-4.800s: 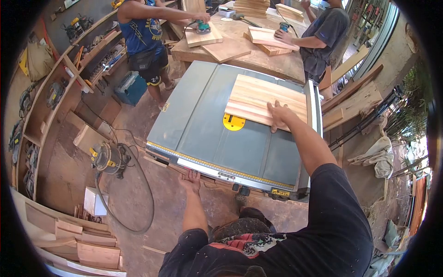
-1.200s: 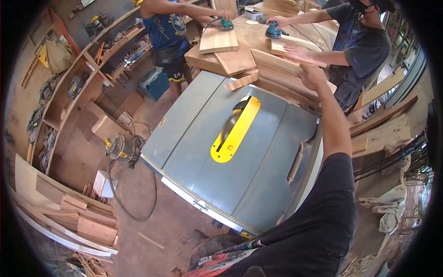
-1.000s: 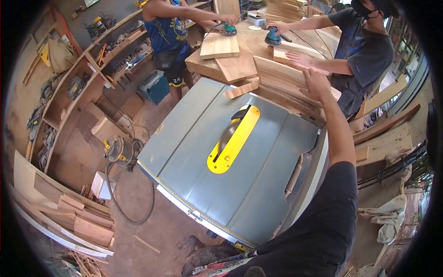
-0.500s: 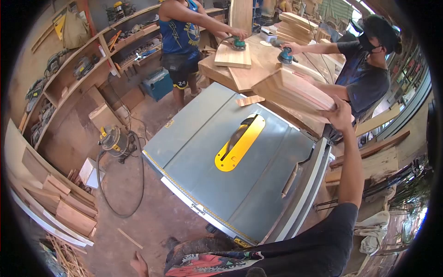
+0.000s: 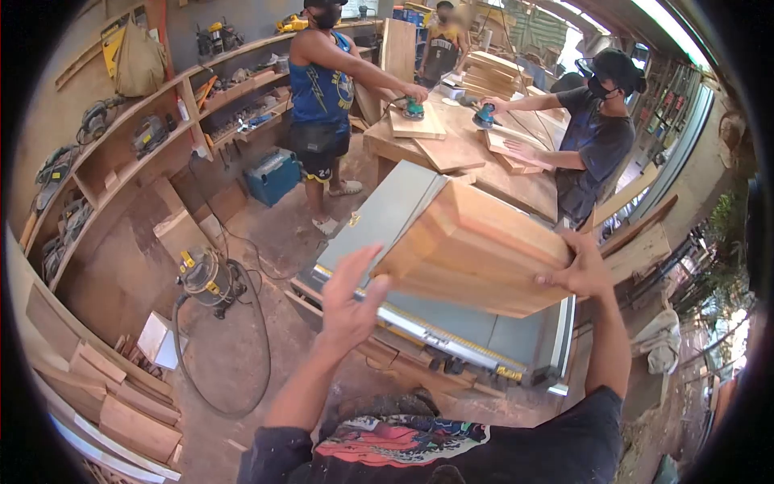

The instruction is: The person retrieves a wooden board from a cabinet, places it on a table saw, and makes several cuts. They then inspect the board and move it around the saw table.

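My right hand grips the right end of a large wooden piece with slanted faces and light and reddish bands. The piece is held over the grey table saw, hiding the blade and much of the top. At its left end is my left hand, fingers spread and thumb apart, close to the lower left corner without being wrapped round it. Below both hands runs the saw's front rail with its yellow scale.
Two co-workers run teal sanders on boards at a wooden workbench beyond the saw. Another person stands farther back. A shop vacuum with a looped hose is on the floor at left, near shelves of power tools.
The wooden piece has come from over the far right of the saw toward me, in my right hand. My left hand has risen from low at the left to its left end. The view has shifted.
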Available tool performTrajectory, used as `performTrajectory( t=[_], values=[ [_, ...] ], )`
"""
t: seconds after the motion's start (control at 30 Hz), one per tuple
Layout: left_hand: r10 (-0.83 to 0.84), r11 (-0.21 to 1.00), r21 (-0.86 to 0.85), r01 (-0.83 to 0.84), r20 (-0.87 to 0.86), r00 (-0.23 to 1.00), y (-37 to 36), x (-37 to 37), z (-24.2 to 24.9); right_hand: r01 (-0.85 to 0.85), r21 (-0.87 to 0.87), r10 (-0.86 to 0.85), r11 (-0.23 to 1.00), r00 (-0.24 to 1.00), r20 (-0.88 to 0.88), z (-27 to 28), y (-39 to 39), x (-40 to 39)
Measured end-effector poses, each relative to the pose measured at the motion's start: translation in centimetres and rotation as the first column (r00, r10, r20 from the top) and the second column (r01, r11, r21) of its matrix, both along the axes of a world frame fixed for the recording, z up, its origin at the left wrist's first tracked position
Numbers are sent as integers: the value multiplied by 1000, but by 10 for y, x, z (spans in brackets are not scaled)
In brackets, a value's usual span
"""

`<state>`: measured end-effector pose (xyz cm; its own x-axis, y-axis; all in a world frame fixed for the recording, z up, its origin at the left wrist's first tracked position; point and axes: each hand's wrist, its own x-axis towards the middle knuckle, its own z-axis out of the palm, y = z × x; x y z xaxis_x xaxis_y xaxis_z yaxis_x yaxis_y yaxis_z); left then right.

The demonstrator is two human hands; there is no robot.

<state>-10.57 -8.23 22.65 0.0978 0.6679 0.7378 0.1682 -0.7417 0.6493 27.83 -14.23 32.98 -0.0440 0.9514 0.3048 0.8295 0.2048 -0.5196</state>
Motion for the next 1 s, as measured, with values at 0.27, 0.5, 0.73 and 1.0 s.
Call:
performTrajectory(
  t=[0.27,0.5,0.73,1.0],
  values=[
    [-325,849,-365,383,212,922,-7,-49,-30,177,-3,-175,984,978,109,-28,-93,-121],
    [-519,825,-198,529,102,848,0,-38,-73,238,416,-366,878,893,261,-122,-161,-148],
    [-373,220,-663,715,620,690,-36,-2,-135,350,548,-602,760,697,390,-239,-194,-151],
    [-487,606,-707,364,32,873,-25,40,-220,602,380,-711,702,622,329,-301,-176,-154]
  ],
)
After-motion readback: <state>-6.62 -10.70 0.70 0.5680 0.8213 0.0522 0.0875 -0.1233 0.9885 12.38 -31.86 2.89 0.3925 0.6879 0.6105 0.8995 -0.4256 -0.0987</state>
